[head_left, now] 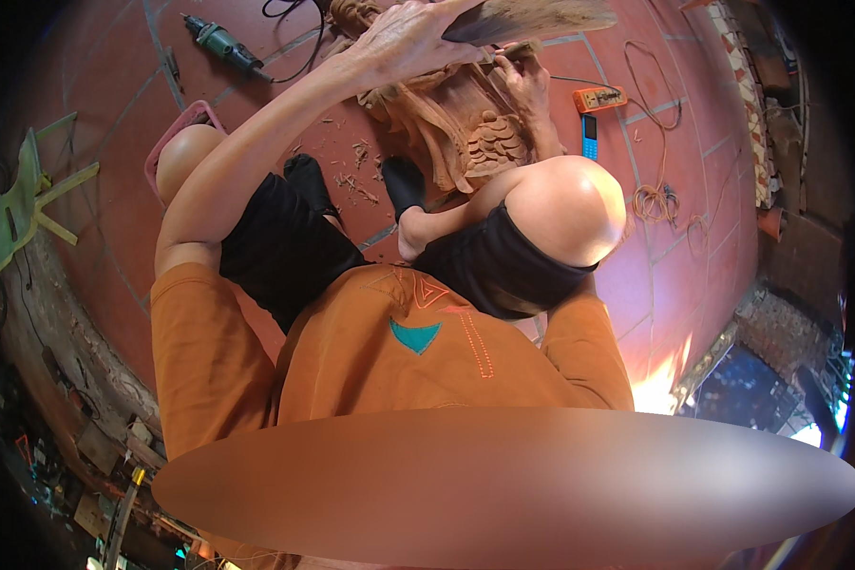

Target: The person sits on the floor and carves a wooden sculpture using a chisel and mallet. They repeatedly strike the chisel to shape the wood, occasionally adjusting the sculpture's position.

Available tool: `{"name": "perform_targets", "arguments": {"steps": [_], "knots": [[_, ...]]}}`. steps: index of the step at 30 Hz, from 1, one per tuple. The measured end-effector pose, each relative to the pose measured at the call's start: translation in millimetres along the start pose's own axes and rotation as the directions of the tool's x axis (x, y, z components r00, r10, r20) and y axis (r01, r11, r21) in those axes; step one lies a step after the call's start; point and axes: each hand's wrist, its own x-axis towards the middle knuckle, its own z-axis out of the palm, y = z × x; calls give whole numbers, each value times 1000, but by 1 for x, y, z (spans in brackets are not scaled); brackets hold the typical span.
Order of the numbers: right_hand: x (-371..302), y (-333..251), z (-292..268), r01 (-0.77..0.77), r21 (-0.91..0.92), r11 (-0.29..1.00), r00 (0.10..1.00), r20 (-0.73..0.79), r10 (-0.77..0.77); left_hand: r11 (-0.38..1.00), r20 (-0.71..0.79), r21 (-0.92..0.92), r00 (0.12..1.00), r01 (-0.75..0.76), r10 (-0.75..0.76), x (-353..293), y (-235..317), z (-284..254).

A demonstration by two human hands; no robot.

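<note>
At the upper middle my left hand [404, 43] is closed around the narrow end of a worn wooden mallet [541, 17], which extends to the right above the work. My right hand [530, 90] rests low against a brown wood carving [446, 123], its fingers wrapped round what looks like a chisel [517, 48]; only a short wooden handle end shows, and the blade is mostly hidden. Scale-like relief and curved folds cover the carving, which lies on the floor beyond my feet. The mallet hides part of its far side.
Wood shavings [356, 180] litter the red tiles by my feet. Far left lies a green power tool [220, 46] with a black cord. To the right are an orange socket block [600, 98], a blue keypad phone [590, 138] and a coiled cord [654, 202]. A green chair [14, 204] stands left.
</note>
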Motion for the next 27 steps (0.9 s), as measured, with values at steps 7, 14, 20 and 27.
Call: {"name": "perform_targets", "arguments": {"steps": [7,14,20,27], "knots": [[8,-3,-1,62,-180,982,995,83,-47,981,-40,191,998,-46,54,3,-35,36],[5,2,0,58,-171,984,998,48,-50,993,-69,109,996,-44,52,3,-20,24],[1,1,1,71,-132,989,997,24,-68,985,-28,171,999,-29,34,1,-19,32],[-5,19,1,-20,62,998,999,-35,22,953,-31,301,998,-39,51,7,-59,46]]}}
